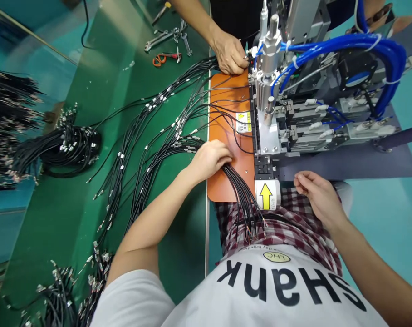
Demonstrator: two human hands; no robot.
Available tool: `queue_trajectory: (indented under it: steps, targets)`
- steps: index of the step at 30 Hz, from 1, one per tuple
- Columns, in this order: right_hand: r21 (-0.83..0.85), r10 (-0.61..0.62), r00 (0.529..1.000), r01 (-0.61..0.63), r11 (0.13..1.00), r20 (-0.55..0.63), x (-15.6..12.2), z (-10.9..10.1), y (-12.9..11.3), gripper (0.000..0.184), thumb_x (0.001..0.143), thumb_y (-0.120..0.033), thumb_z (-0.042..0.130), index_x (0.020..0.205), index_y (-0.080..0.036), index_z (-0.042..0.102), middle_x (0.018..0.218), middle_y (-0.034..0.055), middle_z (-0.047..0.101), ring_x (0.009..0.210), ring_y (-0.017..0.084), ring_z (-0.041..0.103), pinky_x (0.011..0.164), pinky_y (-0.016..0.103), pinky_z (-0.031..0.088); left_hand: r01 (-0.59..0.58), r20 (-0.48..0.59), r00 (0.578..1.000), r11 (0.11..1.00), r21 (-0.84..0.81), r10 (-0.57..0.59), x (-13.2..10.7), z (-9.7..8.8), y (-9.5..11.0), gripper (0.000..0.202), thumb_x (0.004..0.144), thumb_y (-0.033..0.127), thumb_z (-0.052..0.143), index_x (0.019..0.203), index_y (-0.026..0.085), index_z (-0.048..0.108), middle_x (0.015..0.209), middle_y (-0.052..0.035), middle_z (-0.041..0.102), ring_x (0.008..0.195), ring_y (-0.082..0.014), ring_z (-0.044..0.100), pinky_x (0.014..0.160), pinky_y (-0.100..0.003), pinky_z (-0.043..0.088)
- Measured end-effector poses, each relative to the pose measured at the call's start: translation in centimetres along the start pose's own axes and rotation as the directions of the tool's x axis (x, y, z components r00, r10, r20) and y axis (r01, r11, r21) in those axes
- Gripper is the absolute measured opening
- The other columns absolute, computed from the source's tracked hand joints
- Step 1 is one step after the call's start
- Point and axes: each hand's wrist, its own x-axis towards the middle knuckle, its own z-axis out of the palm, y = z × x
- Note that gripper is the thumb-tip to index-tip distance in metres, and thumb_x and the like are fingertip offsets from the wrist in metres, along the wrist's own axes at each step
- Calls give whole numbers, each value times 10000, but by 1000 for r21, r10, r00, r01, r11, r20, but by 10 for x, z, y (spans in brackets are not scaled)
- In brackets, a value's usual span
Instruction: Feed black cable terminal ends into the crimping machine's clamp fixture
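Observation:
My left hand [211, 158] rests on the orange plate [226, 97], fingers curled around a bundle of thin black cables [244, 200] that runs down toward my lap. My right hand [320, 193] hovers by the machine's front edge, beside the white block with a yellow arrow [266, 195]; its fingers are pinched together and what they hold, if anything, is too small to make out. The metal machine [277, 118] with blue hoses [362, 45] stands just beyond both hands.
Another person's hand [230, 53] works at the machine's far corner. Many black cables with metal ends [151, 141] spread over the green bench, a coiled heap [65, 147] at the left. Wrenches [165, 36] and orange-handled scissors [161, 58] lie at the back.

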Motion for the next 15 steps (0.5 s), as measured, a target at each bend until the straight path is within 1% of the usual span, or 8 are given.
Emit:
queue_trajectory:
  steps: [1, 3, 7, 8, 10, 13, 14, 15]
  targets:
    - [-3, -6, 1000, 6, 1000, 12, 0, 3, -2, 221, 854, -433, 767, 895, -222, 715, 820, 0, 622, 657, 91, 493, 604, 231, 378, -83, 113, 990, 996, -33, 86, -2, -1, 6, 175, 984, 270, 563, 1064, 221, 710, 1086, -74, 698, 1051, -229, 614, 924, -355, 453]
    - [-4, -14, 999, 14, 1000, 33, -2, 9, -8, 213, 860, -424, 762, 890, -221, 707, 818, -2, 619, 654, 93, 490, 598, 235, 370, -165, 253, 950, 983, -83, 181, 1, -2, 13, 177, 976, 238, 563, 1071, 218, 711, 1083, -70, 699, 1043, -224, 602, 920, -349, 438]
    - [-12, -23, 999, 24, 1000, 48, -9, 14, -17, 206, 883, -421, 738, 898, -220, 693, 824, -3, 613, 652, 96, 486, 605, 246, 370, -213, 404, 884, 971, -105, 237, 15, -11, 16, 181, 974, 190, 503, 934, 180, 679, 967, -75, 655, 968, -220, 569, 909, -344, 428]
    - [-16, -27, 999, 27, 999, 45, -11, 13, -18, 206, 889, -421, 733, 899, -219, 690, 824, -3, 612, 652, 96, 484, 608, 248, 370, -213, 415, 878, 971, -106, 238, 16, -17, 17, 180, 968, 181, 488, 926, 174, 663, 969, -82, 641, 963, -222, 558, 908, -344, 429]
    - [-20, -41, 998, 42, 999, 36, -15, 10, -19, 204, 898, -417, 723, 895, -217, 683, 819, -5, 608, 648, 97, 478, 615, 253, 370, -182, 392, 895, 977, -110, 211, 15, -34, 25, 131, 928, 165, 495, 954, 167, 623, 989, -91, 617, 948, -223, 542, 883, -339, 436]
    - [-39, -67, 997, 69, 997, 47, -19, 8, -22, 198, 913, -409, 705, 886, -216, 671, 819, -6, 605, 644, 97, 477, 630, 260, 376, -124, 332, 931, 986, -111, 154, 4, -58, 56, 138, 833, 146, 556, 968, 174, 562, 912, -56, 601, 845, -204, 543, 808, -333, 437]
    - [-52, -75, 996, 77, 996, 57, -20, 9, -24, 198, 918, -409, 699, 886, -217, 668, 819, -6, 605, 644, 98, 479, 634, 262, 381, -147, 344, 922, 982, -114, 178, -1, -62, 71, 114, 839, 140, 551, 944, 183, 557, 857, -35, 598, 794, -193, 545, 804, -339, 433]
    - [-69, -84, 994, 89, 994, 68, -21, 12, -26, 198, 923, -411, 692, 891, -218, 666, 818, -6, 607, 645, 101, 482, 637, 264, 388, -216, 374, 891, 965, -146, 256, -5, -63, 85, 88, 864, 143, 546, 937, 189, 562, 844, -28, 611, 792, -191, 562, 815, -347, 434]
